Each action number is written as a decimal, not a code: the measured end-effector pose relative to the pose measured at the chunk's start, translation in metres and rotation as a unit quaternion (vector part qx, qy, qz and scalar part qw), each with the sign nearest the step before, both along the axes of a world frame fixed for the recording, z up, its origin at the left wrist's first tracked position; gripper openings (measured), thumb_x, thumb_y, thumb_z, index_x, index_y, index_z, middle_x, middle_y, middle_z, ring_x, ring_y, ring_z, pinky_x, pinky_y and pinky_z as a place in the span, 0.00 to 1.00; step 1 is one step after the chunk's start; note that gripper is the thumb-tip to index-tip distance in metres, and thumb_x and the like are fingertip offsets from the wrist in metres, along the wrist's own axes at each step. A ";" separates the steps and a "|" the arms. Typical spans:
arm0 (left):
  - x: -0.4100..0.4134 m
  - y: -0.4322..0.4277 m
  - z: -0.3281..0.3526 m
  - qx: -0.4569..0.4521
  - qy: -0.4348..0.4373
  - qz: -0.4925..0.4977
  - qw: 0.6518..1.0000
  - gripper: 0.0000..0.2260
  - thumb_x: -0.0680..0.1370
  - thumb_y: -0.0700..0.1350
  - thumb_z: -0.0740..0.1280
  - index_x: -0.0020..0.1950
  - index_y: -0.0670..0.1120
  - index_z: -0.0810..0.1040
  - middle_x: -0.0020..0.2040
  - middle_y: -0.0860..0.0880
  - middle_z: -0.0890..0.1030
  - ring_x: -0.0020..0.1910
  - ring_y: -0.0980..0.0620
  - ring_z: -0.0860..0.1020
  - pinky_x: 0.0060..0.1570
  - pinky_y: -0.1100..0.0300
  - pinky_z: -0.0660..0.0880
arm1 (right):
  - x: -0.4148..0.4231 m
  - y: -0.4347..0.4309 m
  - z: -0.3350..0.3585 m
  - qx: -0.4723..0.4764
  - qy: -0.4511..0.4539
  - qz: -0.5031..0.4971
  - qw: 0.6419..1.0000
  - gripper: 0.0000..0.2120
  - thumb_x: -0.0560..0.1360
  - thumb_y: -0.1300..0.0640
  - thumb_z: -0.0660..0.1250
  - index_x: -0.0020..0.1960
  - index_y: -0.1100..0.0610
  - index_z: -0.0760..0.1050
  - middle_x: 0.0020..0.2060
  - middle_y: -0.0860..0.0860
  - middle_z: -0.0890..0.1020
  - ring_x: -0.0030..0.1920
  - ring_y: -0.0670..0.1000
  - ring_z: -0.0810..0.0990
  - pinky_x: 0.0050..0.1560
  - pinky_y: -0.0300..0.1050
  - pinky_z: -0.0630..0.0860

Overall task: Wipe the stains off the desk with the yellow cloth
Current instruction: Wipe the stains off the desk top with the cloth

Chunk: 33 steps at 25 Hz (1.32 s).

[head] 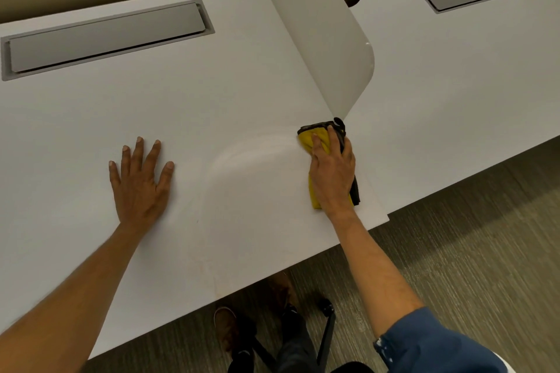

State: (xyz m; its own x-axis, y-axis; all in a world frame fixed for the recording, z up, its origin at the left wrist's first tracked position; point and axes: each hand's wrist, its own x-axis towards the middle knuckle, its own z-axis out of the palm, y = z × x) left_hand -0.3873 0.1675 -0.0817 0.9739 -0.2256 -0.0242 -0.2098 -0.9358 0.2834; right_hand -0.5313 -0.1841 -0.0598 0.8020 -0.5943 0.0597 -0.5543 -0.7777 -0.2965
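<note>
The white desk (212, 106) fills the left and middle of the head view. My right hand (333, 172) presses the yellow cloth (312, 138), which has a dark edge, flat on the desk near its right side, just in front of the divider's foot. A faint curved damp streak (242, 154) arcs across the desktop to the left of the cloth. My left hand (141, 179) lies flat on the desk with its fingers spread, holding nothing.
A white rounded divider panel (330, 48) stands between this desk and a second white desk (454, 85) on the right. Each desk has a grey cable-tray lid (103, 39) at the back. Below the front edge are carpet, my shoes and a chair base (327, 330).
</note>
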 end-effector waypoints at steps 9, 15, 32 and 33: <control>-0.003 -0.003 0.006 0.005 0.015 0.001 1.000 0.28 0.84 0.64 0.46 0.83 0.57 0.55 0.84 0.51 0.53 0.83 0.48 0.48 0.79 0.44 0.40 | -0.039 -0.012 0.004 -0.029 0.020 -0.032 0.999 0.20 0.82 0.58 0.61 0.73 0.49 0.70 0.77 0.53 0.65 0.72 0.63 0.66 0.66 0.60 0.69; -0.004 -0.004 0.009 0.014 0.021 -0.002 1.000 0.26 0.84 0.62 0.47 0.83 0.57 0.55 0.84 0.51 0.52 0.83 0.47 0.47 0.79 0.43 0.40 | -0.069 -0.012 -0.002 -0.032 -0.007 -0.046 0.998 0.21 0.81 0.60 0.63 0.72 0.49 0.72 0.76 0.54 0.67 0.66 0.63 0.70 0.60 0.58 0.73; -0.013 -0.166 0.046 -0.011 0.004 -0.068 0.998 0.25 0.86 0.57 0.50 0.82 0.51 0.58 0.85 0.48 0.51 0.83 0.44 0.48 0.79 0.43 0.39 | -0.084 -0.016 0.009 0.033 0.016 -0.035 0.999 0.25 0.79 0.59 0.64 0.74 0.46 0.68 0.78 0.52 0.63 0.70 0.62 0.68 0.65 0.55 0.70; -0.016 -0.185 0.047 -0.015 0.006 -0.090 0.996 0.25 0.86 0.57 0.49 0.82 0.52 0.58 0.85 0.48 0.50 0.84 0.45 0.47 0.79 0.44 0.39 | -0.088 -0.016 0.009 0.036 0.022 -0.035 0.999 0.26 0.78 0.61 0.64 0.74 0.46 0.68 0.78 0.51 0.62 0.69 0.61 0.68 0.64 0.53 0.70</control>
State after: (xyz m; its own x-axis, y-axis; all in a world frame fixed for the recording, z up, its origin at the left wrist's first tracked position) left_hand -0.4032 -0.0175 -0.0343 0.9173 -0.3974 -0.0262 -0.3699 -0.8746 0.3135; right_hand -0.6196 -0.2003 -0.0504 0.7599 -0.6498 -0.0192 -0.6195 -0.7148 -0.3246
